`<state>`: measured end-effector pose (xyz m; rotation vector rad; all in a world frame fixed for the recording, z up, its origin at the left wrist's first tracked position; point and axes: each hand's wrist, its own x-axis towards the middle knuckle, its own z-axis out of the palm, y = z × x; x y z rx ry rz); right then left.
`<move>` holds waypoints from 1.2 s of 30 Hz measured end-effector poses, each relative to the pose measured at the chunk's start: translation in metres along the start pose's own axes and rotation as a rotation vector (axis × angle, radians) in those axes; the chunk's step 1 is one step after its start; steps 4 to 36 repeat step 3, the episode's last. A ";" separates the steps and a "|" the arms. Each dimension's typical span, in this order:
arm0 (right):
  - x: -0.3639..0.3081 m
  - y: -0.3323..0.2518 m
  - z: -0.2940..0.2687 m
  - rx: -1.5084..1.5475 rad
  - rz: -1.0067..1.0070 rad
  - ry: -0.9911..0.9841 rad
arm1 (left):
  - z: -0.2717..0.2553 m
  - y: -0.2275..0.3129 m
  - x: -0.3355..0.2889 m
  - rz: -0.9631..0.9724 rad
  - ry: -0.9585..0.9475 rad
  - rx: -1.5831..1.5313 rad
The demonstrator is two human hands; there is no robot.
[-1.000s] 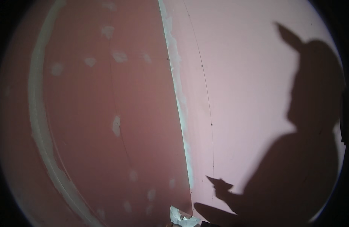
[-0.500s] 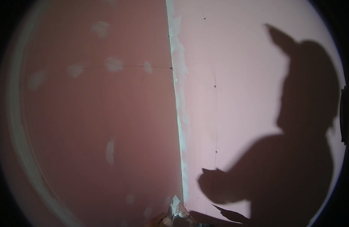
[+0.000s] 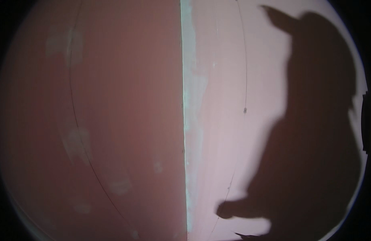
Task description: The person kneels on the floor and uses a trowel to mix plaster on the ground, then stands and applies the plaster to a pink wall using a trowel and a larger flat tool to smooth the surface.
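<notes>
Neither of my hands shows in the head view, so what they hold cannot be seen. In front of me is a corner where two pinkish wall panels meet. A strip of pale, wet-looking filler [image 3: 196, 94] runs down the right side of the corner, uneven along its outer edge. The left panel [image 3: 125, 100] is darker, with several whitish filler patches [image 3: 79, 140] on it. The right panel [image 3: 223, 132] is brightly lit.
A large shadow of a person [image 3: 314, 132] with a peaked cap and a bent arm falls across the right panel. Thin dark lines run down both panels. A dark spot [image 3: 245, 110] marks the line on the right one.
My view has tilted upward along the corner. The whitish, filler-smeared thing at the lower edge has dropped out of sight. The shadow's cap and head sit higher, and its forearm lower.
</notes>
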<state>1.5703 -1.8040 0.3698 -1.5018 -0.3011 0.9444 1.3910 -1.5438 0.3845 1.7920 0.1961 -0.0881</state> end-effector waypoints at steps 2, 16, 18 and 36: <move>-0.016 -0.024 0.002 0.022 0.032 0.003 | -0.009 0.029 -0.003 -0.025 0.005 -0.030; -0.025 -0.036 0.002 0.032 0.049 0.002 | -0.012 0.043 -0.006 -0.038 0.013 -0.046; -0.025 -0.036 0.002 0.032 0.049 0.002 | -0.012 0.043 -0.006 -0.038 0.013 -0.046; -0.025 -0.036 0.002 0.032 0.049 0.002 | -0.012 0.043 -0.006 -0.038 0.013 -0.046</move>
